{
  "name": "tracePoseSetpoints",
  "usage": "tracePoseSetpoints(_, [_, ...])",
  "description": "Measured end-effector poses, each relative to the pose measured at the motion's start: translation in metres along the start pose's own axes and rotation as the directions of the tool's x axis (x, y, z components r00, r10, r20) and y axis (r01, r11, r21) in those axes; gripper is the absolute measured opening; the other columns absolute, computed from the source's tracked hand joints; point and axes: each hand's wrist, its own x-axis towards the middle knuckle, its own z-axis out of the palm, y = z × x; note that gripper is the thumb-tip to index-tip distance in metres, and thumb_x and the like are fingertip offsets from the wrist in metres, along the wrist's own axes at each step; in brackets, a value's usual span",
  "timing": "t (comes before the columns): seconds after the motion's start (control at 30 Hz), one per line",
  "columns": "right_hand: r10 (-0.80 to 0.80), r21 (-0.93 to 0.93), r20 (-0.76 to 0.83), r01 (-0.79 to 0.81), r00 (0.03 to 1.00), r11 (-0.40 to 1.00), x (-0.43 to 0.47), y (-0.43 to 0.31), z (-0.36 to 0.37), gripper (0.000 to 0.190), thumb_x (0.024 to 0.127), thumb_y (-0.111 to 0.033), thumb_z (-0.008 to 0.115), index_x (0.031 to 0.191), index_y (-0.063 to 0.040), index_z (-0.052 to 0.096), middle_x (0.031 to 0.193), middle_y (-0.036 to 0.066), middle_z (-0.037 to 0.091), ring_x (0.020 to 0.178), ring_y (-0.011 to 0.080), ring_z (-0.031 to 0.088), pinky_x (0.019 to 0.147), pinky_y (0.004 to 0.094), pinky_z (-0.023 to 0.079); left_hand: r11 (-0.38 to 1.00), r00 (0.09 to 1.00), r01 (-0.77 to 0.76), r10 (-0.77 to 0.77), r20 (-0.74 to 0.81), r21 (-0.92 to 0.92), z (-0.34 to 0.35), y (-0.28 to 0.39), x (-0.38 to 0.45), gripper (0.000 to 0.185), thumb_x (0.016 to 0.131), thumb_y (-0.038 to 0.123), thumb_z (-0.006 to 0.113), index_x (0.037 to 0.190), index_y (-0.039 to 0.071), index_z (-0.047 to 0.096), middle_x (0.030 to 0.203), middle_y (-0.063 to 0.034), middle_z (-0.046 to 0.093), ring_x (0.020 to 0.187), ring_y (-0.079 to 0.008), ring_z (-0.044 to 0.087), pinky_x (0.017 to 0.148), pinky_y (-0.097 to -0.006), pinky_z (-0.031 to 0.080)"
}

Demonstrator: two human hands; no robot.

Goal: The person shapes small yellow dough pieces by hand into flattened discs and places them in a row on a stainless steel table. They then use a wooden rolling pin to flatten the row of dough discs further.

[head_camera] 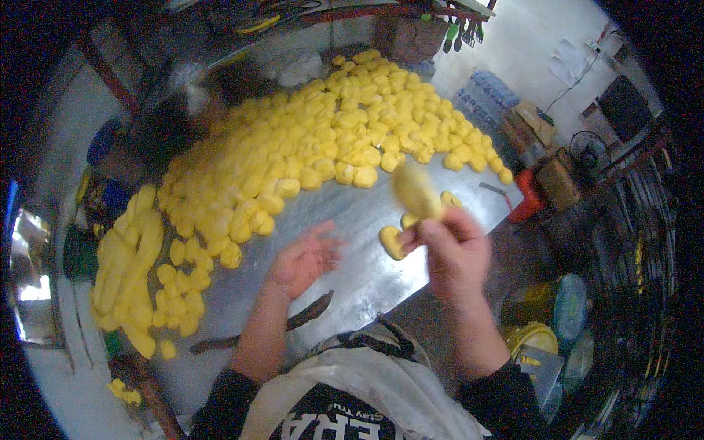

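Raised over the right part of a metal table (352, 220), my right hand (456, 247) grips a flattened piece of yellow dough (415, 190), blurred by motion. Beside and beneath it lie a few small dough pieces (391, 243). My left hand (308, 261) hovers over the table with its fingers apart and nothing in them. A great heap of yellow dough lumps (352, 132) covers the far side. Long thick dough strips (129, 264) lie at the left end. Near my left forearm rests a dark, long, curved object (311, 311), partly hidden by that arm.
Another person (192, 99), dim and blurred, is at the table's far left side. A red container (528, 195) and a cardboard box (556, 179) stand beyond the right corner. Below the right edge are a yellow bucket (533, 335) and bluish containers. Wrapped bottles (487, 93) stand farther back.
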Motion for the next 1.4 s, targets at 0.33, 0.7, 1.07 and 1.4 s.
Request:
tracePoseSetpoints(0.33, [0.164,-0.912,0.411,0.405,0.897,0.069,-0.085,0.108,-0.069,0.049,0.099,-0.03,0.062,0.144,-0.01,0.058,0.156,0.009,0.05,0.153,0.0408,0.031,0.116,0.0803,0.009,0.708,0.912,0.167,0.153,-0.379,0.686,0.028,0.007,0.014,0.052,0.097,0.027,0.07,0.142,0.003,0.057,0.122,-0.0172,0.07,0.103,-0.0286,0.069,0.088,-0.0386,0.055])
tracePoseSetpoints(0.7, [0.126,-0.886,0.463,0.462,0.877,0.036,-0.084,0.117,-0.066,0.043,0.1,-0.033,0.061,0.136,-0.009,0.065,0.151,0.006,0.057,0.151,0.0324,0.038,0.121,0.0737,0.012,0.003,0.943,0.134,0.308,-0.129,0.991,0.045,-0.049,0.081,0.034,0.084,0.025,0.081,0.109,0.003,0.074,0.098,-0.0136,0.072,0.09,-0.0263,0.07,0.082,-0.0384,0.057])
tracePoseSetpoints(1.07, [-0.173,-0.667,-0.2,-0.005,0.964,0.745,-0.126,0.108,-0.086,0.025,0.093,-0.007,0.068,0.117,-0.001,0.07,0.124,0.018,0.069,0.118,0.032,0.065,0.105,0.0403,0.05,-0.251,0.963,0.229,0.198,-0.182,0.94,0.064,-0.013,-0.045,0.071,0.081,0.034,0.086,0.138,0.002,0.058,0.124,-0.0212,0.063,0.114,-0.0379,0.06,0.103,-0.0466,0.049])
tracePoseSetpoints(1.4, [-0.089,-0.656,-0.194,-0.062,0.977,0.752,-0.121,0.1,-0.065,0.023,0.095,-0.003,0.068,0.117,-0.001,0.07,0.113,0.009,0.068,0.1,0.0153,0.065,0.089,0.0299,0.053,-0.604,0.963,0.071,0.25,0.104,0.794,0.043,-0.05,-0.087,0.086,0.085,0.042,0.079,0.153,0.006,0.042,0.137,-0.0221,0.055,0.127,-0.0415,0.051,0.108,-0.0522,0.041])
